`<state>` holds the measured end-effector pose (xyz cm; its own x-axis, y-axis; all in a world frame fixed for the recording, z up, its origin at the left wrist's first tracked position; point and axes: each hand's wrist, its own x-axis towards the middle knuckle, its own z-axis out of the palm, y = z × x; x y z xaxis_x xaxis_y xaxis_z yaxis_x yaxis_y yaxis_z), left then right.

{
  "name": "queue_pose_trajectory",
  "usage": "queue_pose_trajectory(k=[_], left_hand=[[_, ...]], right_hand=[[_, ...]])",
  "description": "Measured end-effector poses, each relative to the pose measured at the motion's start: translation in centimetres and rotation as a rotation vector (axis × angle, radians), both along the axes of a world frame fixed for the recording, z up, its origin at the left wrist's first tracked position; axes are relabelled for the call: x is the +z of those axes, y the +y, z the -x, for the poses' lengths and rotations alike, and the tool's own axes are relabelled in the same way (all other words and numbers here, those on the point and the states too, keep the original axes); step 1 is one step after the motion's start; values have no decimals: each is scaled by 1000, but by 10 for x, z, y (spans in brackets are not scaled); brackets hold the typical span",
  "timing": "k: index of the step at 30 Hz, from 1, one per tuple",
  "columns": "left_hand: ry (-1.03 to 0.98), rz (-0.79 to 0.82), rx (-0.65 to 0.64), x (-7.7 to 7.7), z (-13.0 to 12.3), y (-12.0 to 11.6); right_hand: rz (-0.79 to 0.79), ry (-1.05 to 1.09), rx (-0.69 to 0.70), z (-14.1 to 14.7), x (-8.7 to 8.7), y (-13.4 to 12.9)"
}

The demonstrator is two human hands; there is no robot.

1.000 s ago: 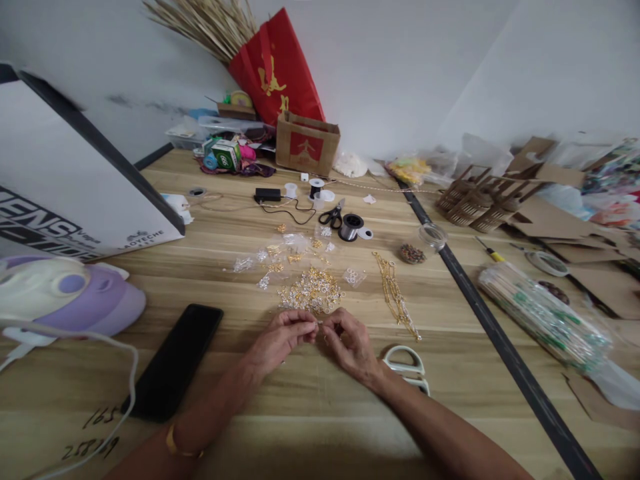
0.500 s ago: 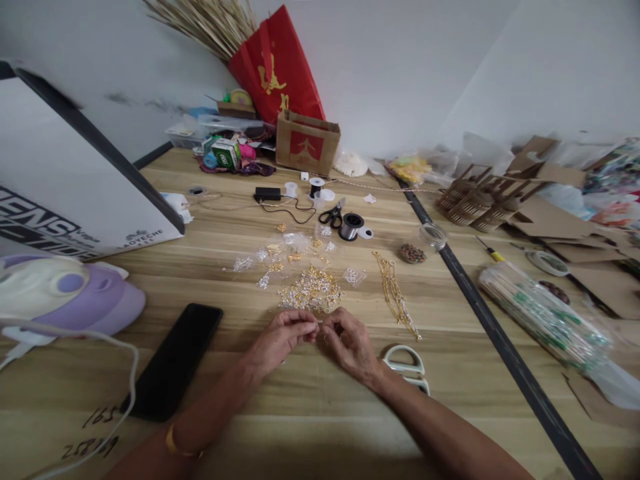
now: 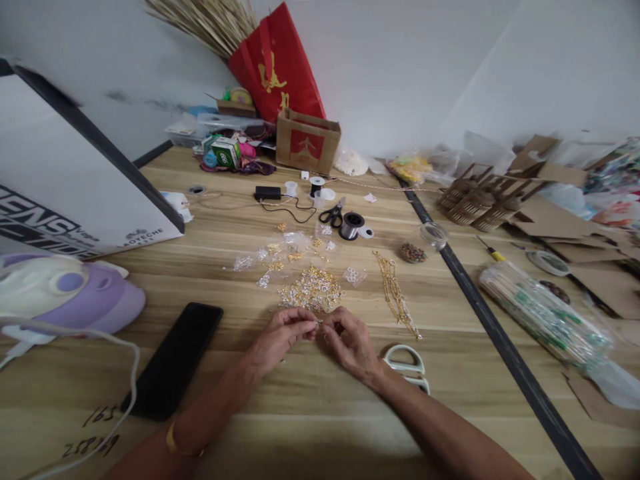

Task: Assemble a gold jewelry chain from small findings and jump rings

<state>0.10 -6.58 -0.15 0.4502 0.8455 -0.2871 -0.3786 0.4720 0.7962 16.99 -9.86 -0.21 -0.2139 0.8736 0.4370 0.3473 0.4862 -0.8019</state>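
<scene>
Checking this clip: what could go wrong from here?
1. The small piece at the fingertips of the left hand could slip from the grip and get lost in the gold-and-silver pile just beyond.
2. The right forearm partly covers the white-handled tool and might nudge it.
3. The gold chains lie bunched together, so they may tangle if lifted.

Bench (image 3: 320,417), wood-grained, black strip (image 3: 490,319) along right. On it: near left, black phone (image 3: 175,360), purple-and-cream device (image 3: 113,303); centre, heap of gold and silver trinkets (image 3: 313,290); right of heap, chains (image 3: 391,287); near right, white-handled tool (image 3: 404,369); far centre, black scissors (image 3: 332,215), wire spool (image 3: 351,227); beside strip, clear jar of brown beads (image 3: 414,251).
</scene>
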Motion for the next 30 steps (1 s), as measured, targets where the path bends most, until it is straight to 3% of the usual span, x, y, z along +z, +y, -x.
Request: queue_pose_trajectory(k=[30], left_hand=[[138, -129, -24, -8, 3, 0]], right_hand=[[12, 8, 3, 0, -3, 1]])
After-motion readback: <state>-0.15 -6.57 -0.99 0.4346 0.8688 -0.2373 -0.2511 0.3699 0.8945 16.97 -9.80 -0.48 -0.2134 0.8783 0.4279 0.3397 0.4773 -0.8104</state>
